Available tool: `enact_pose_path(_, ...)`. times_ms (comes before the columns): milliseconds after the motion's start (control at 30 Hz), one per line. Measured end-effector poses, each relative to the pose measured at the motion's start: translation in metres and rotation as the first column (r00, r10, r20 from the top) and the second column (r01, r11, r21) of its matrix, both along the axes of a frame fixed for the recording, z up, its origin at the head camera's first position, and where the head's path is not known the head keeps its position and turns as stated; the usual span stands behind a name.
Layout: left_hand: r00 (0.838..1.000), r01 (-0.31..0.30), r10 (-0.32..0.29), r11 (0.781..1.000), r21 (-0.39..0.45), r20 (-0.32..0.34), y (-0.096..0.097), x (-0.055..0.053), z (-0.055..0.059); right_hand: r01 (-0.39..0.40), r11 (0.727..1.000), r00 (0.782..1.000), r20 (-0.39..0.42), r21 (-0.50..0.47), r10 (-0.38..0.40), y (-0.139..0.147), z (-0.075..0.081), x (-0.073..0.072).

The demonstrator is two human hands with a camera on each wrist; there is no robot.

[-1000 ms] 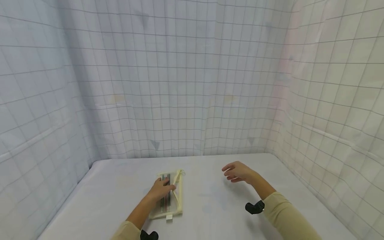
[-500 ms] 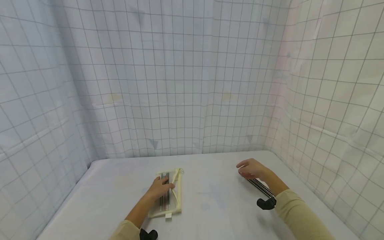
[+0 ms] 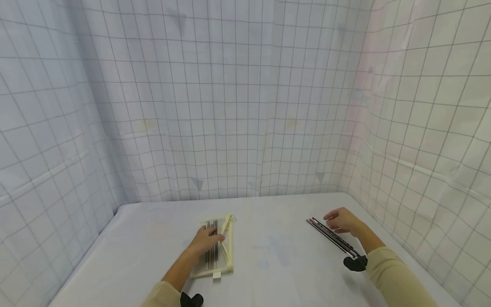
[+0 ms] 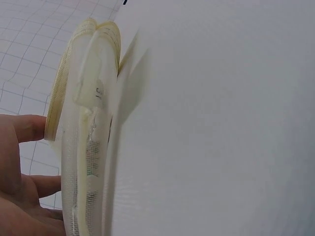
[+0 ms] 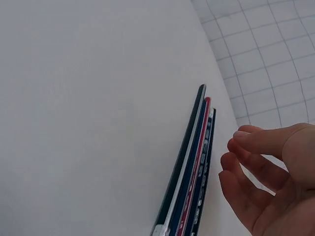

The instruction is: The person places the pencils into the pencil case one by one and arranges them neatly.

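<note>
My left hand (image 3: 204, 242) lies over a see-through mesh zip pouch (image 3: 199, 273) with cream edging, its fingers on the face and its thumb at the zipper edge. Dark pencil-like sticks (image 3: 212, 258) show through the mesh. In the left wrist view the zip pouch (image 4: 88, 162) stands out side-on, with finger ends at its cream rim. Over on the right, a bundle of long thin pencils (image 3: 330, 235), dark with one red, lies slanted on the table. Just beside the pencils (image 5: 189, 172), my right hand (image 5: 275, 172) hovers with loosely bent fingers and nothing in them.
The white table (image 3: 268, 264) reaches back to a hanging white sheet with a grid pattern (image 3: 230, 106), which also closes off both sides. A small white tab (image 3: 216, 276) sticks out from the pouch's near edge.
My right hand has moved to the right, away from the pencils, which came into sight beneath it and now lie on the table. The left hand stays on the pouch.
</note>
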State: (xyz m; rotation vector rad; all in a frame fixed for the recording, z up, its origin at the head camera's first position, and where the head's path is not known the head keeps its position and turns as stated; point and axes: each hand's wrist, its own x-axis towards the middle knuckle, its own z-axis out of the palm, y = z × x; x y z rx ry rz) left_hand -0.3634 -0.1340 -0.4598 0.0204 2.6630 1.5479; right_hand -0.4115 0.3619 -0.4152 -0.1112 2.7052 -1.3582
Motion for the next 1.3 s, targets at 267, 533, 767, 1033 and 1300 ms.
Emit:
enact_pose_path(267, 1.000, -0.003, 0.004, 1.000, -0.005, 0.004, 0.002, -0.001, 0.002, 0.031, 0.997, 0.999, -0.023, 0.071, -0.029, 0.014, -0.015, 0.003)
enact_pose_path(533, 1.000, -0.004, 0.004, 1.000, -0.001, 0.008, -0.001, -0.001, 0.002, -0.025, 0.976, 0.990, -0.131, 0.217, 0.054, 0.013, -0.016, 0.001)
enact_pose_path(767, 1.000, -0.010, 0.010, 1.000, -0.009, -0.006, 0.000, -0.002, 0.000, 0.020, 0.896, 0.973, -0.214, 0.444, 0.084, 0.014, -0.016, -0.002)
enact_pose_path(1033, 1.000, -0.002, 0.002, 1.000, -0.012, -0.021, 0.000, -0.002, 0.000, 0.022, 0.881, 0.975, -0.203, 0.473, 0.085, 0.015, -0.018, -0.003)
enact_pose_path(1300, 1.000, -0.004, 0.003, 1.000, -0.020, -0.016, 0.001, -0.002, 0.001, 0.058, 0.918, 0.971, -0.234, 0.392, 0.039, 0.019, -0.026, -0.001)
